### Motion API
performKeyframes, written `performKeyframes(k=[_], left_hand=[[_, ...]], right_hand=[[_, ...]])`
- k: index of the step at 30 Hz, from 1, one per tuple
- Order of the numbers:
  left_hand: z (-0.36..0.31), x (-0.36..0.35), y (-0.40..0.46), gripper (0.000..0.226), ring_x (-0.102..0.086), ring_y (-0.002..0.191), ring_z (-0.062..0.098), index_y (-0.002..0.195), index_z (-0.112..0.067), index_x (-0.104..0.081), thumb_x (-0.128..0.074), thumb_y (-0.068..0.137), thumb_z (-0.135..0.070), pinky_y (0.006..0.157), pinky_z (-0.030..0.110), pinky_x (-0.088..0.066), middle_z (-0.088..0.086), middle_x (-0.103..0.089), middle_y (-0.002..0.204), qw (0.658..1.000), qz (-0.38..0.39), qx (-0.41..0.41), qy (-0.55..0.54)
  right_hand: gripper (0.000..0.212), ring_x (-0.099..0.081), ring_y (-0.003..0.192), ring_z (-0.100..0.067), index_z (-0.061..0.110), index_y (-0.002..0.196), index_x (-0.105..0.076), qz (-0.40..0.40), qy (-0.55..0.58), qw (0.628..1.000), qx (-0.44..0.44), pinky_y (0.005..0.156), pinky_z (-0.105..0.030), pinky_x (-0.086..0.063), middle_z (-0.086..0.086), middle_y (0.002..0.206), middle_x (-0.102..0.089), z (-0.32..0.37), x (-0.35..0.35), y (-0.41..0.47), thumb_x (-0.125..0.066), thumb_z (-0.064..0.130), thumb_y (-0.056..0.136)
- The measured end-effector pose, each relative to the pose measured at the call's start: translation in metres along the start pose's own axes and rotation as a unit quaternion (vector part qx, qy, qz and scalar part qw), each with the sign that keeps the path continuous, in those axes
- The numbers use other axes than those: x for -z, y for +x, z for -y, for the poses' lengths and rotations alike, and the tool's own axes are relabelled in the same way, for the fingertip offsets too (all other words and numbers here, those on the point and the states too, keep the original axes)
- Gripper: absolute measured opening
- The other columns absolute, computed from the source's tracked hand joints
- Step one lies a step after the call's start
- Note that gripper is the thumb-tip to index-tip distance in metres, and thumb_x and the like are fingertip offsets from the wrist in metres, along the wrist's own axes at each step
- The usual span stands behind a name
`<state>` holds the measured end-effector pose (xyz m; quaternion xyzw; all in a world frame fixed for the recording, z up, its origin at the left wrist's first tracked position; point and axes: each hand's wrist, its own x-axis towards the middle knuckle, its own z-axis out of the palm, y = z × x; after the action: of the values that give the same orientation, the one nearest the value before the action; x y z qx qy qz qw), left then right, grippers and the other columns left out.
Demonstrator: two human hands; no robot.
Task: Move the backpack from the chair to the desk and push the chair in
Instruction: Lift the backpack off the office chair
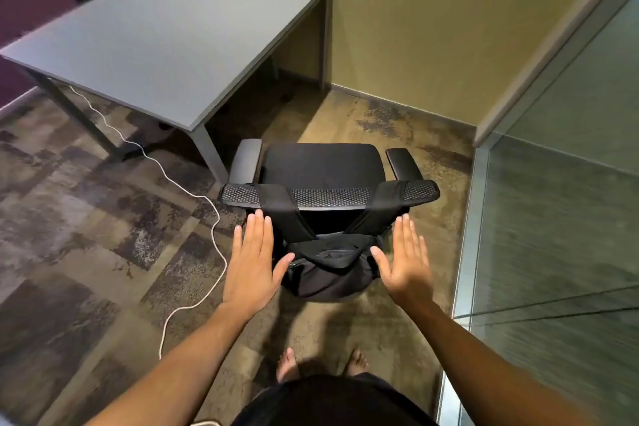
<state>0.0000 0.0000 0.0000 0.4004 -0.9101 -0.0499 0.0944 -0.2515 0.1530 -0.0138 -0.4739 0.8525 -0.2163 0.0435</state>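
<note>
Both sets of fingers are spread flat and grasp nothing: the left hand [250, 259] hovers beside the left flank of the backpack [328, 270], its thumb just touching or nearly touching the fabric, and the right hand [406, 258] mirrors it on the other flank. The backpack hangs behind the backrest of the chair [325, 166], its two straps [287, 214] looped over the top rail, so its long axis runs vertically, top toward the rail and bottom toward the floor, with the straps splayed up and outward. The likely trouble is in the lift: if the bag is pulled straight back or sideways, the straps may catch on the rail and drag or tip the chair, which probably rolls. A loosely squeezed bag may also sag and slip. The white cable [193, 190] trails across the floor between chair and tabletop [155, 31], where a foot or a caster might snag it later.
</note>
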Motion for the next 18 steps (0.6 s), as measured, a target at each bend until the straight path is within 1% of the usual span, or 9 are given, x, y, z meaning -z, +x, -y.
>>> performKeyframes(k=[3, 6, 8, 9, 10, 11, 13, 15, 18], left_hand=[[-0.002, -0.004, -0.003, 0.083, 0.001, 0.150, 0.022, 0.153, -0.004, -0.013, -0.025, 0.095, -0.062, 0.121, 0.040, 0.000, 0.013, -0.007, 0.162, 0.992, 0.043, 0.055, -0.103], [-0.007, 0.001, 0.005, 0.081, -0.003, 0.149, 0.015, 0.155, -0.016, -0.012, -0.047, 0.093, -0.055, 0.121, 0.032, -0.006, 0.006, -0.010, 0.162, 0.928, 0.105, 0.171, -0.315], [-0.014, 0.014, 0.016, 0.073, -0.021, 0.143, 0.006, 0.151, -0.019, -0.025, -0.063, 0.091, -0.036, 0.115, 0.019, -0.018, -0.007, -0.026, 0.156, 0.896, 0.069, 0.194, -0.393], [-0.018, 0.018, 0.020, 0.064, -0.033, 0.133, -0.006, 0.146, -0.021, -0.035, -0.067, 0.090, -0.025, 0.108, 0.011, -0.024, -0.015, -0.037, 0.147, 0.875, 0.053, 0.196, -0.439], [-0.021, 0.019, 0.025, 0.053, -0.044, 0.118, -0.014, 0.135, -0.024, -0.044, -0.068, 0.089, -0.017, 0.102, 0.008, -0.032, -0.020, -0.048, 0.135, 0.848, 0.048, 0.201, -0.488], [-0.021, 0.017, 0.029, 0.041, -0.054, 0.105, -0.014, 0.123, -0.022, -0.054, -0.069, 0.087, -0.012, 0.098, 0.015, -0.041, -0.019, -0.059, 0.121, 0.822, 0.041, 0.215, -0.525], [-0.017, 0.009, 0.034, 0.019, -0.061, 0.088, 0.003, 0.103, -0.009, -0.064, -0.071, 0.086, -0.011, 0.086, 0.028, -0.047, -0.004, -0.068, 0.098, 0.775, 0.012, 0.255, -0.578], [-0.015, 0.005, 0.035, 0.023, -0.051, 0.081, 0.016, 0.091, 0.002, -0.060, -0.072, 0.085, -0.017, 0.073, 0.030, -0.041, 0.008, -0.060, 0.084, 0.745, -0.006, 0.285, -0.604], [-0.016, 0.008, 0.037, 0.015, -0.041, 0.077, 0.019, 0.081, -0.008, -0.058, -0.069, 0.088, -0.017, 0.066, 0.030, -0.035, 0.008, -0.051, 0.078, 0.723, -0.049, 0.318, -0.611]], right_hand=[[0.086, -0.027, 0.145, -0.025, 0.004, 0.148, -0.032, 0.053, 0.082, 0.993, -0.060, 0.118, -0.038, -0.017, -0.013, 0.157, -0.030, 0.004, 0.001, 0.012, -0.025, 0.069, 0.092], [0.062, -0.041, 0.136, -0.029, 0.005, 0.143, -0.041, 0.106, 0.215, 0.956, -0.171, 0.113, -0.041, -0.030, -0.015, 0.146, -0.046, 0.012, 0.004, 0.030, -0.048, 0.046, 0.097], [0.031, -0.059, 0.099, -0.025, 0.019, 0.114, -0.057, 0.083, 0.290, 0.933, -0.198, 0.093, -0.044, -0.044, -0.006, 0.105, -0.066, 0.014, 0.004, 0.037, -0.052, 0.043, 0.095], [0.020, -0.053, 0.076, -0.019, 0.024, 0.091, -0.053, 0.071, 0.295, 0.933, -0.195, 0.080, -0.042, -0.043, 0.003, 0.079, -0.058, 0.011, 0.002, 0.039, -0.052, 0.043, 0.093], [0.026, -0.041, 0.065, -0.015, 0.024, 0.076, -0.042, 0.071, 0.301, 0.931, -0.197, 0.071, -0.041, -0.038, 0.009, 0.065, -0.045, 0.009, 0.000, 0.040, -0.051, 0.041, 0.094], [0.033, -0.034, 0.061, -0.013, 0.022, 0.071, -0.035, 0.070, 0.303, 0.930, -0.196, 0.068, -0.040, -0.035, 0.010, 0.060, -0.037, 0.004, -0.004, 0.041, -0.051, 0.037, 0.095], [0.036, -0.033, 0.060, -0.013, 0.016, 0.070, -0.033, 0.064, 0.305, 0.932, -0.186, 0.065, -0.039, -0.034, 0.008, 0.058, -0.035, 0.003, -0.004, 0.042, -0.050, 0.035, 0.094], [0.036, -0.036, 0.060, -0.012, 0.010, 0.072, -0.038, 0.063, 0.311, 0.932, -0.172, 0.065, -0.038, -0.035, 0.004, 0.060, -0.038, 0.002, -0.003, 0.041, -0.050, 0.038, 0.092], [0.037, -0.035, 0.059, -0.012, 0.004, 0.071, -0.036, 0.050, 0.318, 0.934, -0.158, 0.062, -0.038, -0.033, 0.001, 0.061, -0.038, 0.007, 0.002, 0.037, -0.052, 0.027, 0.095]])
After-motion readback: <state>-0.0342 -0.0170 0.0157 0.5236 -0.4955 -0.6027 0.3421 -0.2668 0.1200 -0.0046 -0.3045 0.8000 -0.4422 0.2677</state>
